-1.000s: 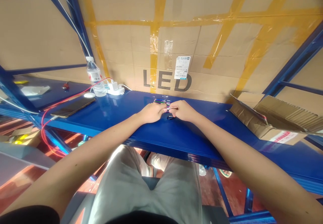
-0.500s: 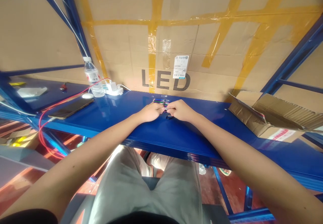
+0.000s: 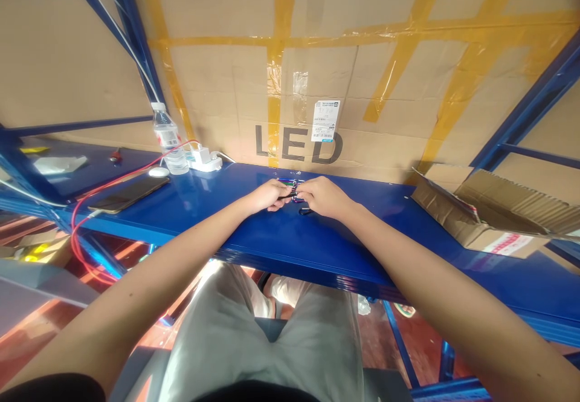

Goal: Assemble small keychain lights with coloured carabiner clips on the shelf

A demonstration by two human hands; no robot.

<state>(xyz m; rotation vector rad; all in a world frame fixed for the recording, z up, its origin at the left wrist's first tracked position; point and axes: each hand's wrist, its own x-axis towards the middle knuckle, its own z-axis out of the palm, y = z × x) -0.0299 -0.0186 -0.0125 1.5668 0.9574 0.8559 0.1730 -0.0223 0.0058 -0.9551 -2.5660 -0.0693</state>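
My left hand (image 3: 268,196) pinches a slim black piece (image 3: 287,196), perhaps a carabiner, over the blue shelf (image 3: 272,239). Opposite it, my right hand (image 3: 324,196) is closed with the fingertips at the piece's right end. The fingers cover much of this small thing. Behind and under the fingertips lie several small shiny coloured metal pieces (image 3: 292,182), green, blue and purple, like carabiners, partly hidden. A black loop-shaped carabiner (image 3: 305,211) rests on the shelf just below my right fingertips.
To the left stand a water bottle (image 3: 170,139) and a white power strip (image 3: 206,160), with a phone (image 3: 129,194) and red cable (image 3: 75,236). An open cardboard box (image 3: 480,226) sits at right. A large LED carton (image 3: 235,94) backs the shelf.
My left fingers have shifted slightly and now show a slim black piece between the hands. The right hand stays nearly in place; the black loop below has hardly moved.
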